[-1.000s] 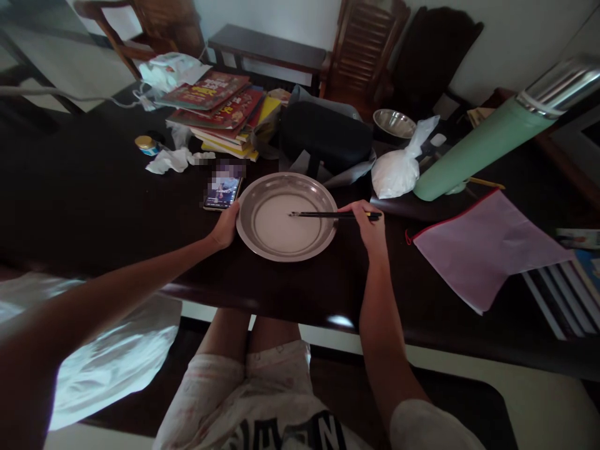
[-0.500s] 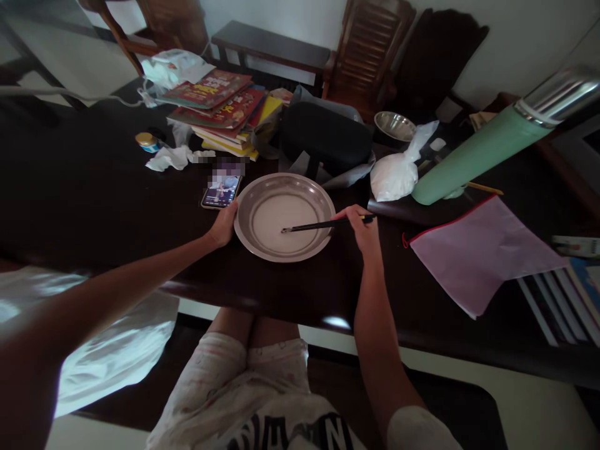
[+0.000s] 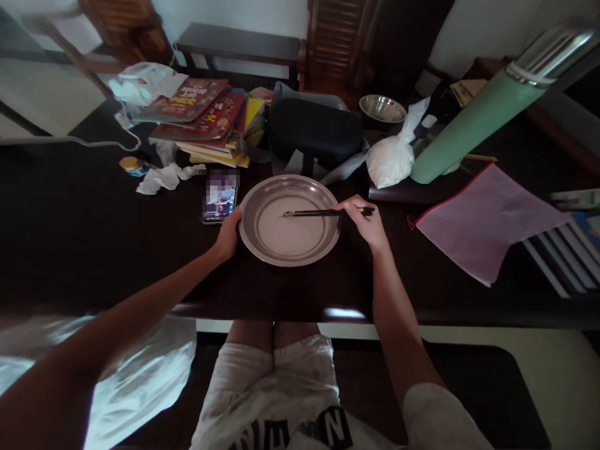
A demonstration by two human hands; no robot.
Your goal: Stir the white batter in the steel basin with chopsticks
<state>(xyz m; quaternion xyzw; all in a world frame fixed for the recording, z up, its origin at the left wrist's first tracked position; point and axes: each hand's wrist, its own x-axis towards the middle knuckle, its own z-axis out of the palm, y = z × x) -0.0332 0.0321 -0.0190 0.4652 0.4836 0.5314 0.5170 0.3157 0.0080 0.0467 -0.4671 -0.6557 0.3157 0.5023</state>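
A round metal basin (image 3: 250, 245) stands on the dark table near its front edge. Pale, cloudy liquid (image 3: 290, 234) covers its bottom. My left hand (image 3: 229, 235) grips the basin's left rim, thumb at the edge and the other fingers hidden beneath or behind it. My right hand (image 3: 367, 224) is closed around a pair of dark chopsticks (image 3: 316, 213) over the right rim. Their tips point left and meet the liquid close to the basin's middle. A lit phone (image 3: 220, 201) lies just left of the basin, near my left hand.
Behind the basin sits a black case (image 3: 315, 128). Stacked books (image 3: 197, 122), crumpled tissue (image 3: 162, 178) and a small jar (image 3: 132, 165) are at left. To the right are a tied bag of white powder (image 3: 390, 162), a green thermos (image 3: 482, 125), a metal bowl (image 3: 382, 109) and a pink zip pouch (image 3: 487, 219).
The chopstick tips have shifted toward the far side of the liquid, and the chopsticks lie more level. My left hand stays on the rim. The camera view has turned slightly.
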